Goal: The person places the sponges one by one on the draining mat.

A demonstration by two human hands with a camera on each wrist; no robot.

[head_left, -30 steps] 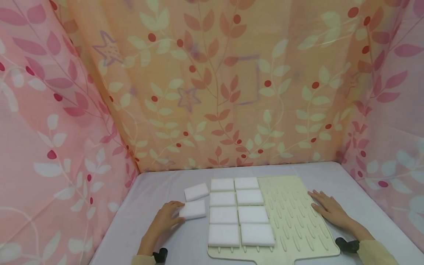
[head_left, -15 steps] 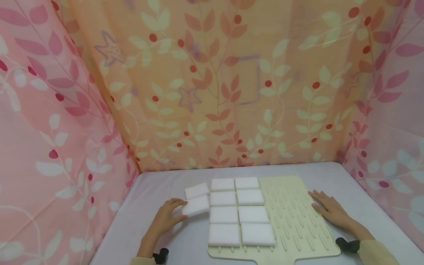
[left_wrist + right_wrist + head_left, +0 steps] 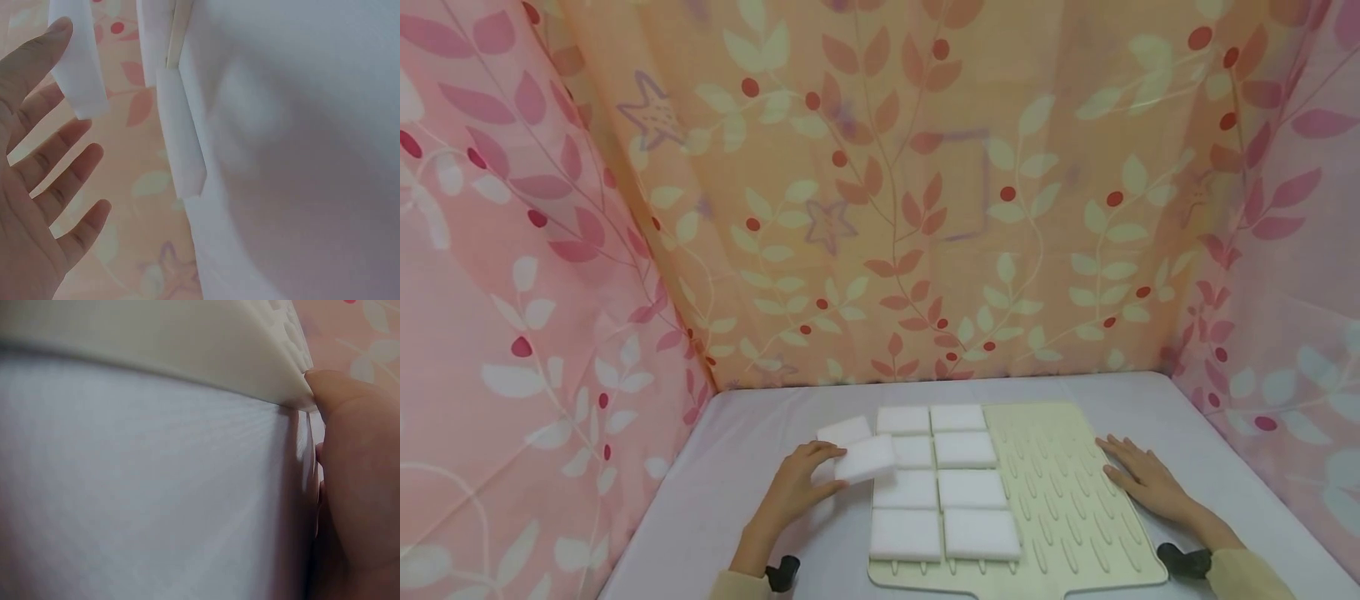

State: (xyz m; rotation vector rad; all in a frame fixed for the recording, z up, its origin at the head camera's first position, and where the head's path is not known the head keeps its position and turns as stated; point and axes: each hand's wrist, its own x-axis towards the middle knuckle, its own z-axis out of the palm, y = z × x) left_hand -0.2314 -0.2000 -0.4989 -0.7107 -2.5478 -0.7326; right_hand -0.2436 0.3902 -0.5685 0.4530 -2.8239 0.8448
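My left hand [image 3: 833,468] pinches a white foam block [image 3: 867,457], thumb on top, and holds it tilted just above the left edge of a cream ribbed mat [image 3: 1067,500]. Seen from the left wrist, the thumb presses that block [image 3: 78,69] while the other fingers [image 3: 75,169] spread out below it. Several white blocks [image 3: 973,485] lie in two columns on the mat's left half. One more block [image 3: 844,431] lies on the table beside the mat. My right hand [image 3: 1138,477] rests flat on the mat's right edge; in the right wrist view a fingertip [image 3: 340,406] touches the mat's rim [image 3: 156,344].
A pale cloth-covered table [image 3: 760,417] holds everything. Leaf-patterned fabric walls [image 3: 880,208] close in the back and both sides. The mat's right half carries no blocks. Black wrist straps [image 3: 1183,560] show at both sleeves.
My left hand has lifted the near block off the table and carried it right and slightly away, over the mat's left edge. The right hand has stayed put.
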